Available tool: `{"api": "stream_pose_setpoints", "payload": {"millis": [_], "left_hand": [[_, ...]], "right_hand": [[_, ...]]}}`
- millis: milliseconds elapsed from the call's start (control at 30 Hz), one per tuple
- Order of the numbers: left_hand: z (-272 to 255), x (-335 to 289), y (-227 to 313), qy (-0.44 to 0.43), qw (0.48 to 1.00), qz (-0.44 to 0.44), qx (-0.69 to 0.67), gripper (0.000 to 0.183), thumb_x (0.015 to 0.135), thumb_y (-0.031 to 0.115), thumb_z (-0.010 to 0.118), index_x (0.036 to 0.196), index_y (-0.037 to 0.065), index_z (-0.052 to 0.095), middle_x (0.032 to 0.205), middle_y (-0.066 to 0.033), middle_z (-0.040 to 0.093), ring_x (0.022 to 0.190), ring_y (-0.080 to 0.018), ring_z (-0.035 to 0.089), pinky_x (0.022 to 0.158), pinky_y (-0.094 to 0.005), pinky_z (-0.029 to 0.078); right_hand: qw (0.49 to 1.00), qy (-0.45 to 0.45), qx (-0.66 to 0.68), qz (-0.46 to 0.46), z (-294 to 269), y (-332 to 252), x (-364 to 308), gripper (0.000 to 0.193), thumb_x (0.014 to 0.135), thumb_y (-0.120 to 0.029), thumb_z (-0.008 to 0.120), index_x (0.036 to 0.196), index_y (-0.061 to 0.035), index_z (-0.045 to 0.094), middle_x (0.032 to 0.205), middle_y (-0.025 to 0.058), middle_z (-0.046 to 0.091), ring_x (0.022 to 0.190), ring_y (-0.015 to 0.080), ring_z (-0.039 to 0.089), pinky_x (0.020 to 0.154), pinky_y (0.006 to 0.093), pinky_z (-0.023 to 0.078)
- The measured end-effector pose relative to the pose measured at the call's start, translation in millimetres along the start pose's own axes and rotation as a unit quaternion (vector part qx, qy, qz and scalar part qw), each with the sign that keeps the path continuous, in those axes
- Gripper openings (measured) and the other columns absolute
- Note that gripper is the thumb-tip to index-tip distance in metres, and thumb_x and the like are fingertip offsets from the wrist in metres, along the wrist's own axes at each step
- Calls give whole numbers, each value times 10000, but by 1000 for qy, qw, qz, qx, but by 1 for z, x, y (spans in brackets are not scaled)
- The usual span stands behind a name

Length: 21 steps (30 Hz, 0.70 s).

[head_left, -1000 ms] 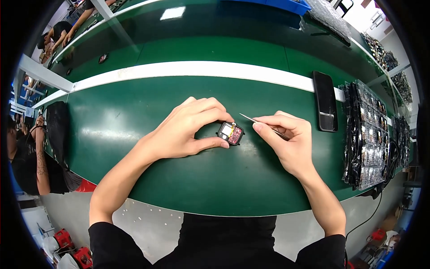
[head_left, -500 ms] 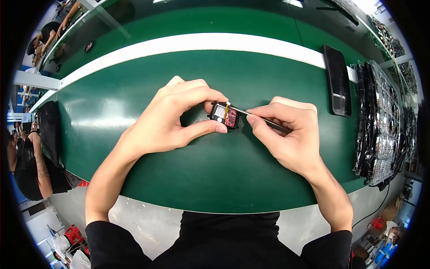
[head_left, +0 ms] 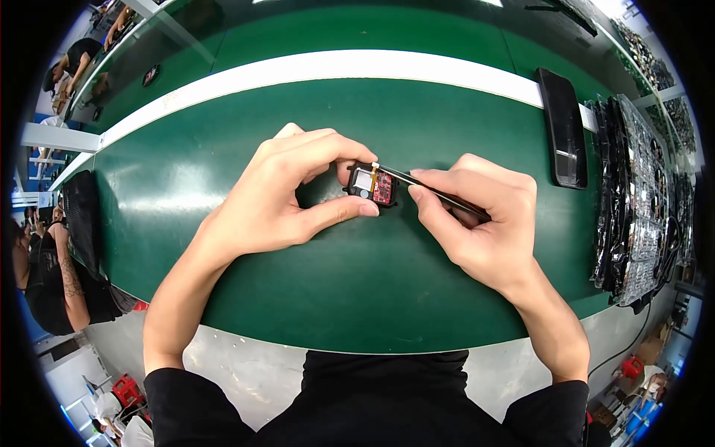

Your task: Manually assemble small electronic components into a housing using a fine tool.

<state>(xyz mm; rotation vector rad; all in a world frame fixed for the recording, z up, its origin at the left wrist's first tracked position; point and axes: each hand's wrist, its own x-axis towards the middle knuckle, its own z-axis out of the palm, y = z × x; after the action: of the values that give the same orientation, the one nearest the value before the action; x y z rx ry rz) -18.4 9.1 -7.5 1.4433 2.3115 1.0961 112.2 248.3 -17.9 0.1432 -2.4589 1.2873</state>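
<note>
Between the thumb and fingers of my left hand (head_left: 287, 190) is a small black smartwatch body (head_left: 384, 191), its inside facing up. A red circuit board, a silver block and a yellow flex strip show within its frame. My right hand (head_left: 484, 205) grips dark tweezers (head_left: 447, 197) like a pen. Their tips reach the upper edge of the watch body, by a small white piece at the end of the flex strip and close to my left fingertips. Whether the tips pinch that piece is too small to tell.
A green work table (head_left: 320, 298) lies under my hands, with a white rail (head_left: 335, 68) across its far side. At the right are a black tray (head_left: 562, 130) and a stack of clear plastic trays (head_left: 637, 208). A black bag-like thing (head_left: 82, 216) is at the left edge. Other people sit further left.
The tweezers' tips have shifted slightly up and left, to the white piece at the watch body's upper edge. My right hand has turned a little, and my left keeps its hold.
</note>
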Motion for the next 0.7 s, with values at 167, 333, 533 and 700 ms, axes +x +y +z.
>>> {"api": "stream_pose_setpoints", "payload": {"millis": [167, 333, 533, 700], "left_hand": [[2, -1, 1, 17, 1000, -18, -17, 517, 758, 167, 992, 1232, 81, 803, 867, 2, 683, 677, -151, 417, 742, -325, 344], [0, 1, -1, 2, 1000, 0, -7, 481, 776, 195, 985, 1208, 84, 805, 857, 4, 679, 666, -148, 427, 748, -328, 342], [-2, 1, -2, 0, 1000, 5, -5, 479, 775, 197, 983, 1206, 84, 807, 861, 0, 683, 663, -146, 434, 745, -335, 335], [-11, 0, -18, -33, 997, 21, -65, 518, 745, 212, 1003, 1214, 74, 831, 893, -18, 733, 670, -144, 452, 759, -324, 362]], "right_hand": [[998, 12, -35, -46, 4, 0, -2, 211, 830, 26, 870, 1038, -4, 851, 712, 36, 604, 514, 130, 513, 477, 320, 380], [996, 10, -62, -63, 4, 0, -1, 222, 831, 30, 875, 1048, -8, 853, 729, 34, 605, 530, 139, 525, 481, 331, 389], [995, 16, -57, -76, 7, 2, 0, 200, 848, 43, 863, 1043, 1, 853, 718, 38, 612, 526, 137, 524, 480, 329, 382], [999, -14, 28, -20, 1, -2, 2, 141, 874, 50, 845, 1013, 26, 852, 684, 45, 630, 525, 102, 521, 485, 303, 363]]}}
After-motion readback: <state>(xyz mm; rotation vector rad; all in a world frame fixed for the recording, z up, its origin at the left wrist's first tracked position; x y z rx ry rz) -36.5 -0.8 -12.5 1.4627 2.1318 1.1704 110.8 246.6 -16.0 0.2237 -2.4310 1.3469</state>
